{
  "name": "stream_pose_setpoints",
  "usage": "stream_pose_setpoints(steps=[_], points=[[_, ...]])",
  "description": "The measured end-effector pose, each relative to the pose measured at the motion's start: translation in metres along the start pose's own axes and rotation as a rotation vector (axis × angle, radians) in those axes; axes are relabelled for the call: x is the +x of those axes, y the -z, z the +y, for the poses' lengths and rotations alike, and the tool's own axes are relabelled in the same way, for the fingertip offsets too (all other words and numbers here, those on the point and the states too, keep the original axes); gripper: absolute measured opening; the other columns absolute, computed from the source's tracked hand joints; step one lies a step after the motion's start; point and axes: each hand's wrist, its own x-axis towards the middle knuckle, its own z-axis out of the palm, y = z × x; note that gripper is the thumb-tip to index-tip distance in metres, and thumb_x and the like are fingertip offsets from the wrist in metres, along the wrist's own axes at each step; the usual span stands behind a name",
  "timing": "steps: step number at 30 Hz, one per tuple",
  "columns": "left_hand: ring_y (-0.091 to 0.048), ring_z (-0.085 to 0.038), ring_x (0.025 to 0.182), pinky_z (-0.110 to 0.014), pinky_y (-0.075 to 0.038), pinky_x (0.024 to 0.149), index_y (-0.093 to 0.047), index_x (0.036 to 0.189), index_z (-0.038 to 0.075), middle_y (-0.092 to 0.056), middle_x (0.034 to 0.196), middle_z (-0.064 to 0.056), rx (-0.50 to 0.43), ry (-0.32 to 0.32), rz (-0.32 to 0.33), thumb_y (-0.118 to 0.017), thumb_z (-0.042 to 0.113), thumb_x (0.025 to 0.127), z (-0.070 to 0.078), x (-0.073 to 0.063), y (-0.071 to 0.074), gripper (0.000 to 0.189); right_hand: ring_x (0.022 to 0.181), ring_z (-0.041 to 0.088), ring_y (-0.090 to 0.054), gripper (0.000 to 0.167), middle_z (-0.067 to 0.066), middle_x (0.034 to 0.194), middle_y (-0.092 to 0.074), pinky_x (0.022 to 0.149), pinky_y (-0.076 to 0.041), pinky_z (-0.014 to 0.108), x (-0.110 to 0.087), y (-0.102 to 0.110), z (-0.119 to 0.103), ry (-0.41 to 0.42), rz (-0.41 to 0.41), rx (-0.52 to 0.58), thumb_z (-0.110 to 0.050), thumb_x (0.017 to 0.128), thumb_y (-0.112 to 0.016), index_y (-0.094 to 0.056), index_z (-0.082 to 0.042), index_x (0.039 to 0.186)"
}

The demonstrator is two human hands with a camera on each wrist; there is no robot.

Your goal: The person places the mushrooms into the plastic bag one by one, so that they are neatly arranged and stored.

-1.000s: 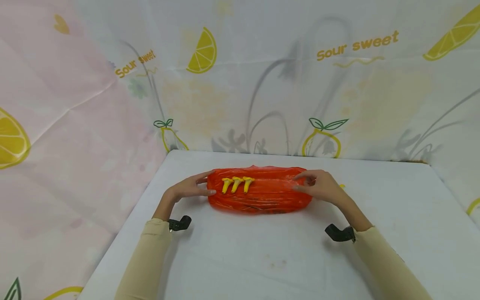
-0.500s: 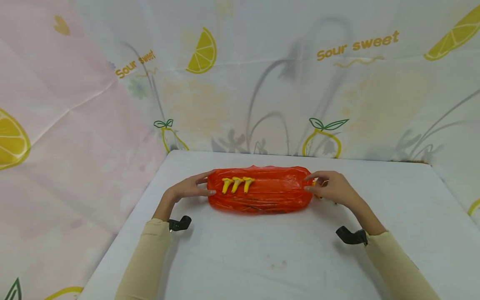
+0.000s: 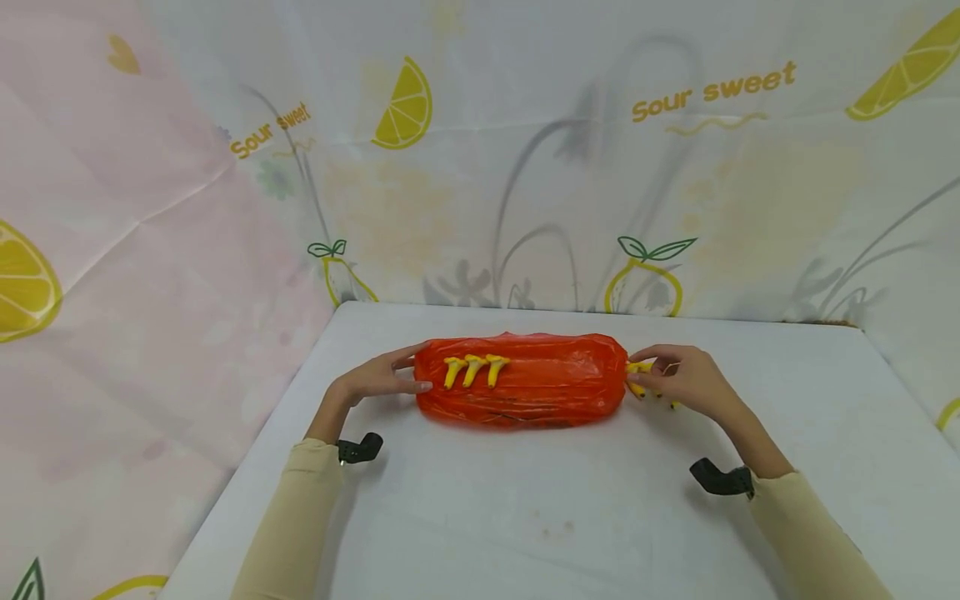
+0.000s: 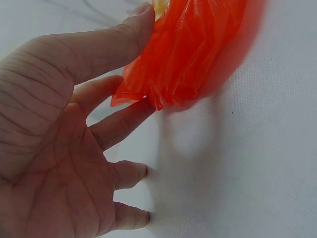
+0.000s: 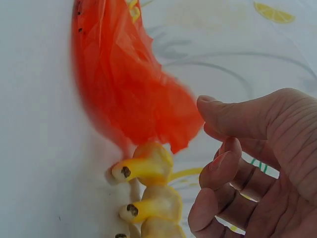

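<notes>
A person's left hand [image 3: 375, 375] is spread wide at the left end of a red plastic bag [image 3: 547, 400], its thumb and fingers fairly straight, with thumb and forefinger tips touching the plastic. The right hand [image 3: 686, 379] pinches the bag's right edge between thumb and forefinger, the other fingers bent inward. The bag lies lengthwise on a white table [image 3: 480, 517], towards its far side. Three small yellow pieces [image 3: 471, 369] sit in a row on the left half of the bag. More yellow pieces [image 5: 163, 203], with dark tips, stand in line just beyond its right end, partly hidden by the right hand in the head view. Behind the table hangs a lemon-print cloth [image 3: 480, 208]
</notes>
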Motion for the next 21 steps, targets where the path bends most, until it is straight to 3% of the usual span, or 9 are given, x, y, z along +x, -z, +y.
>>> stream_pose_setpoints(steps=[11,21], points=[[-0.027,-0.04,0.142,-0.067,-0.031,0.105,-0.026,0.158,0.026,-0.033,0.155,-0.017,-0.004,0.002,0.0,-0.074,0.048,0.084,-0.001,0.0,-0.001,0.091,0.074,0.022,-0.053,0.036,0.004,0.078,-0.057,0.051,-0.041,0.027,-0.009,0.008,0.014,-0.004,0.022,-0.042,-0.034,0.087,-0.075,-0.072,-0.006,0.111],[-0.027,-0.04,0.142,-0.066,-0.032,0.105,-0.026,0.158,0.026,-0.034,0.155,-0.016,-0.002,-0.003,0.003,-0.074,0.047,0.084,0.0,-0.001,-0.001,0.09,0.08,0.024,-0.056,0.037,0.003,0.082,-0.059,0.058,-0.045,0.029,-0.015,0.013,0.025,-0.02,0.025,-0.087,-0.032,0.089,-0.074,-0.071,-0.004,0.113]])
